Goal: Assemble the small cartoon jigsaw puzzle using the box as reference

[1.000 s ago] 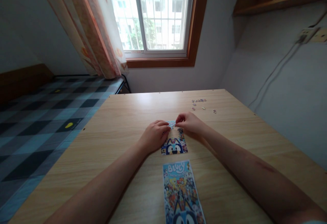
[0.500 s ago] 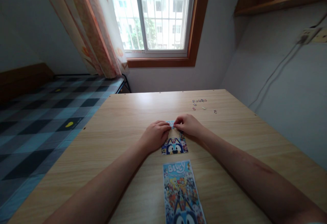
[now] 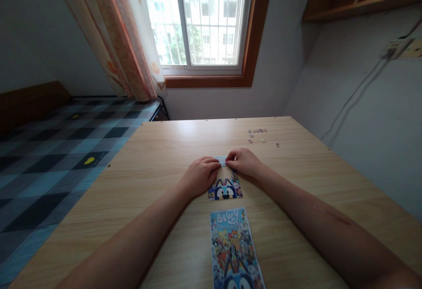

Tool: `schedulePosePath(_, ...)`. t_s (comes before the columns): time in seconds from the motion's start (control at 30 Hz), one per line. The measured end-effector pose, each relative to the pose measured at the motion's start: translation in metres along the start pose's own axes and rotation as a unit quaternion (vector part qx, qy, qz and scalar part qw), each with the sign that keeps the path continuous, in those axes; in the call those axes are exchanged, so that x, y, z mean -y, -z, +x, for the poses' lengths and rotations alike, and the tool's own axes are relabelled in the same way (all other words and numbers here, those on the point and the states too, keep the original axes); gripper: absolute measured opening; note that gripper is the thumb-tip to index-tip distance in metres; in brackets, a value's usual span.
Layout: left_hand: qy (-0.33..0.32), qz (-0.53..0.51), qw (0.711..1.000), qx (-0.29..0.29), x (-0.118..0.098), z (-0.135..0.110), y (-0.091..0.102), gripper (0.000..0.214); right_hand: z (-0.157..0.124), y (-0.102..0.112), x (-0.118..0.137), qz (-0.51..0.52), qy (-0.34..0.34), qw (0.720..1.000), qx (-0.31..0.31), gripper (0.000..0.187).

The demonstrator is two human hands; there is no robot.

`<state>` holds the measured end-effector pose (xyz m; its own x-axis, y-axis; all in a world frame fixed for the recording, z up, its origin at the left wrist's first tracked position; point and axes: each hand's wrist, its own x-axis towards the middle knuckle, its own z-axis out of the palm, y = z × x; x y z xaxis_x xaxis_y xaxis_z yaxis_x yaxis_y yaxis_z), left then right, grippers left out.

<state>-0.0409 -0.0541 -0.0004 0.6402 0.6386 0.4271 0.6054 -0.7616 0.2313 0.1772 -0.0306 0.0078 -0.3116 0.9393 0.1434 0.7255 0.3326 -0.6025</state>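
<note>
A partly assembled jigsaw puzzle (image 3: 225, 190) lies on the table, with a blue cartoon dog's face at its near end and light-blue lettering at its far end. Bare wood shows through a gap in its middle. My left hand (image 3: 201, 173) rests along the puzzle's left side, fingers stretched out toward the lettered part. Opposite it, my right hand (image 3: 242, 161) has thumb and forefinger pinched at the right of the lettering, on a puzzle piece mostly covered by the fingers. Nearer to me lies a printed picture card (image 3: 233, 245) with the same image.
Several loose puzzle pieces (image 3: 257, 131) are scattered at the table's far right. A bed with a checked cover (image 3: 82, 139) stands left of the wooden table (image 3: 158, 148). Behind are a window (image 3: 211, 25) and a curtain (image 3: 115, 38); a cable (image 3: 356, 86) hangs on the right wall.
Both hands stay at the puzzle's far end, with only a tiny shift of the right fingers at the lettering. The loose pieces and the card have not moved.
</note>
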Motion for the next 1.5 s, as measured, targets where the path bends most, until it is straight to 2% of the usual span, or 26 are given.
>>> schedulePosePath(0.23,0.001,-0.002,1.0,0.003,0.0,0.0,0.001,0.026,0.004,-0.004,-0.009,0.006,0.007,1.0,-0.017,0.012)
schedulePosePath(0.4,-0.005,0.001,1.0,-0.004,0.0,0.0,0.001,0.025,0.013,-0.001,-0.025,0.066,-0.034,0.997,-0.026,0.014)
schedulePosePath(0.53,-0.008,0.003,1.0,-0.006,0.001,0.0,0.0,0.024,0.016,-0.001,-0.031,0.076,-0.048,0.996,-0.026,0.016)
schedulePosePath(0.9,-0.007,-0.003,1.0,-0.005,0.002,-0.001,-0.001,0.026,0.004,0.002,-0.01,-0.034,-0.048,0.998,-0.005,0.017)
schedulePosePath(1.0,-0.005,0.0,1.0,-0.005,0.001,0.0,0.0,0.026,0.003,0.002,-0.007,-0.052,-0.043,0.998,-0.001,0.023)
schedulePosePath(1.5,-0.006,-0.001,1.0,-0.007,0.002,0.0,-0.001,0.026,0.006,0.003,-0.005,-0.147,-0.017,0.989,0.021,0.03)
